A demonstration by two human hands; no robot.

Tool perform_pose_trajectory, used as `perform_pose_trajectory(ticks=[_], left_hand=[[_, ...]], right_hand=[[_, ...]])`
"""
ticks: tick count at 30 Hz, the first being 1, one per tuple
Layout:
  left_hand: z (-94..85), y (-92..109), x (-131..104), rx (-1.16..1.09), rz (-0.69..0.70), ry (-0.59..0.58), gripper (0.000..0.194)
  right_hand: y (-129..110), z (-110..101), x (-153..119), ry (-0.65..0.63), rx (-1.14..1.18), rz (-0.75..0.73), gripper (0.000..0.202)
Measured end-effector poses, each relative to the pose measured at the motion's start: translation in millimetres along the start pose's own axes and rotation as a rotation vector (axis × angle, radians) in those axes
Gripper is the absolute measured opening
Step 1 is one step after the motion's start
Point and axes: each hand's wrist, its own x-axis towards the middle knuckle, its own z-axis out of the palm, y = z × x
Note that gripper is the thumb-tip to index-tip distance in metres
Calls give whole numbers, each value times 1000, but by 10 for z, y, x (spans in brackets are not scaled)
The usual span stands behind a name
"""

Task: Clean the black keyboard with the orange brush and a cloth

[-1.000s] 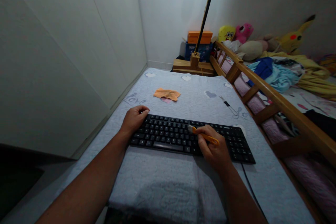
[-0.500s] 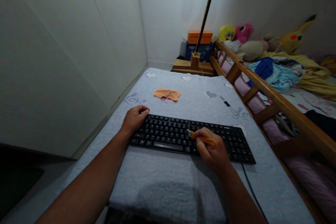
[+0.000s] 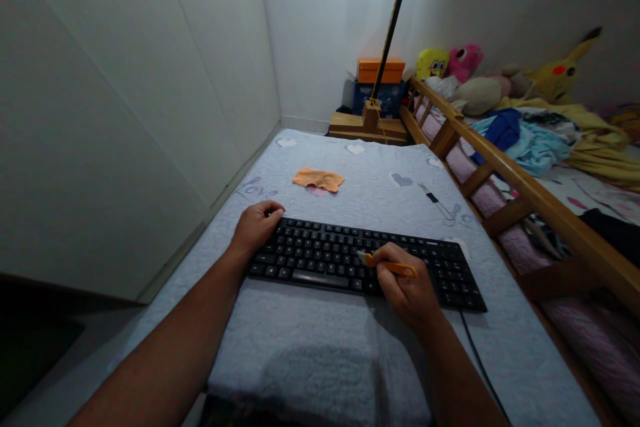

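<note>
1. Where the pale blue quilted cover (image 3: 350, 340) spreads over the flat surface, lying crosswise on it: a black keyboard (image 3: 345, 255); cable (image 3: 477, 360) trailing off the right end toward the near edge.
2. Left hand (image 3: 256, 227) curled over the keyboard's far-left corner; fingers bent down onto the edge, thumb side against the top row; closed on the corner, pinning it to the cover.
3. Right hand (image 3: 407, 287) over the middle-right keys; fingers pinched around an orange-handled brush (image 3: 387, 265); handle pointing right, pale tip touching the keys just left of the fingertips.
4. Beyond the keyboard, well apart on the cover: a crumpled orange cloth (image 3: 319, 179); to the right of it, a small thin tool with a dark middle (image 3: 433, 198), too small to identify.
5. Along the right side: a wooden bed rail (image 3: 520, 180); behind it, heaped bedding and plush toys (image 3: 465, 67).
6. At the far end: an orange box (image 3: 381, 70) stacked on a blue one; a black pole (image 3: 393, 27) rising at a slant from a wooden base.
7. On the left: plain white cupboard doors (image 3: 150, 80).
</note>
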Motion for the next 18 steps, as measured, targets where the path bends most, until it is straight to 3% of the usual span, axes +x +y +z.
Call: perform_pose_trajectory(ticks=[18], left_hand=[[6,-25,3,-9,-3,-2,30]], right_hand=[[10,-49,1,26,21,93,15]])
